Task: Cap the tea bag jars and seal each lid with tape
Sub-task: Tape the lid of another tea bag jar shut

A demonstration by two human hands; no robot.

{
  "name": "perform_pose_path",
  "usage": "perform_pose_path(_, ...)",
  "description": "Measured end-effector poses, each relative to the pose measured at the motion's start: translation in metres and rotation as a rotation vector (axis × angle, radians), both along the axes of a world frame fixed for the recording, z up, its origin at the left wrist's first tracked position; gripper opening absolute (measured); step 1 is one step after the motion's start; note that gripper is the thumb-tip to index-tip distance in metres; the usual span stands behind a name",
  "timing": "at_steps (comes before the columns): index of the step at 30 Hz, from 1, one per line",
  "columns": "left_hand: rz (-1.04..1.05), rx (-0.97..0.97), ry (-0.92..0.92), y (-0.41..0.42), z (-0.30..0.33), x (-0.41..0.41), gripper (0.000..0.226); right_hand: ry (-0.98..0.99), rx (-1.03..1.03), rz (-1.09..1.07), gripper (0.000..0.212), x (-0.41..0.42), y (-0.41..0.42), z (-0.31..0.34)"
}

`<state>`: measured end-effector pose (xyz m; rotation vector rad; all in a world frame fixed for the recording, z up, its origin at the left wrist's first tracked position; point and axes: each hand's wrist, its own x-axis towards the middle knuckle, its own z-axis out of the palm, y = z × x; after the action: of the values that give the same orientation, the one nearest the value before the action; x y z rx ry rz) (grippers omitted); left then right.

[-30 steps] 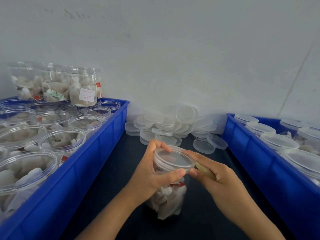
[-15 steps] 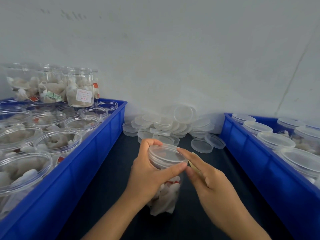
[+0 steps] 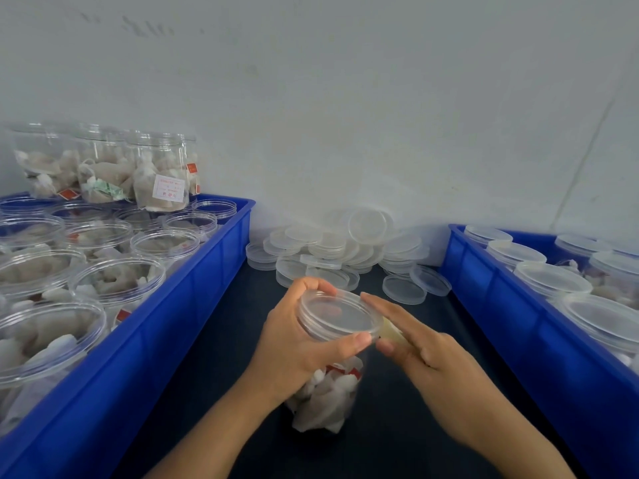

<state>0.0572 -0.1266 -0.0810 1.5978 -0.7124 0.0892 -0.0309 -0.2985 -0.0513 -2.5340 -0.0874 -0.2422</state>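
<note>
Packing workshop: blue crates [image 3: 207, 271] of jars [image 3: 117, 281], loose lids [image 3: 332, 247]

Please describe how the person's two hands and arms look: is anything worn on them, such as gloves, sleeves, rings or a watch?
Both hands are bare: the left hand and the right hand wear no gloves, and no rings are visible. The forearms are also uncovered as far as the picture's lower edge, with no sleeve, watch or bracelet in view. The fingernails look short and unpainted.
</note>
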Motion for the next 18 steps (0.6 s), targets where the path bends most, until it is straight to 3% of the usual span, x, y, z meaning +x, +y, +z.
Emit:
perform_pose_path(6, -0.102, -0.021, 0.024, 0.003, 0.001, 0.003, 0.067, -0.026, 0.012, 0.010, 0.048, 0.004, -0.001, -0.002)
perform_pose_path(12, -0.148, -0.098, 0.072, 0.003, -0.003, 0.006, 0.069, -0.015, 0.242, 0.102, 0.049, 0.012, -0.001, -0.013)
perform_pose_path(18, 0.001, -0.036, 0.039, 0.000, -0.006, 0.000, 0.082, -0.086, 0.389, 0.146, 0.045, 0.017, -0.001, -0.019)
